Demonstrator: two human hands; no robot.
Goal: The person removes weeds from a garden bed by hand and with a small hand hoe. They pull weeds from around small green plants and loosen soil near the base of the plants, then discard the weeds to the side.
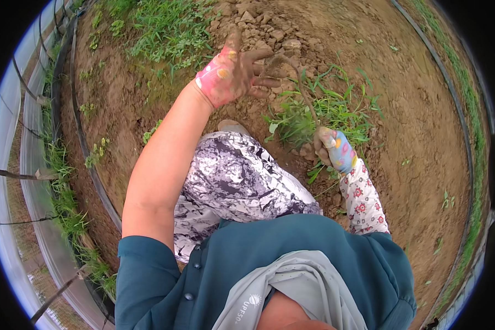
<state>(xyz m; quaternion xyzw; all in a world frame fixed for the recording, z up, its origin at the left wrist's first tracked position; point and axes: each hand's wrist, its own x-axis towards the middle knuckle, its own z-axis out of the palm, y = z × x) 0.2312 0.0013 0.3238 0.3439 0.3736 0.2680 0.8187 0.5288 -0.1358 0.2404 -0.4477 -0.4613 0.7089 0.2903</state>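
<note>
My left hand (235,76), in a pink patterned work glove with soiled fingers, is held over the broken soil with its fingers spread. Nothing shows in its grasp. Close beside those fingertips is the soil-caked head (277,66) of a hand hoe; whether they touch cannot be told. The hoe's thin curved shaft (305,93) runs down to my right hand (334,148), gloved in blue with a coloured pattern. That hand is closed around the handle end, which the fingers hide. Grassy weeds (326,109) lie or grow beneath the shaft.
Loose clods (268,29) are heaped ahead. Thick green weeds (169,33) grow at the upper left. A dark hose (80,128) runs along the left by a plastic sheet wall (37,136); another hose (458,95) curves along the right. A shoe (233,126) rests below my left hand.
</note>
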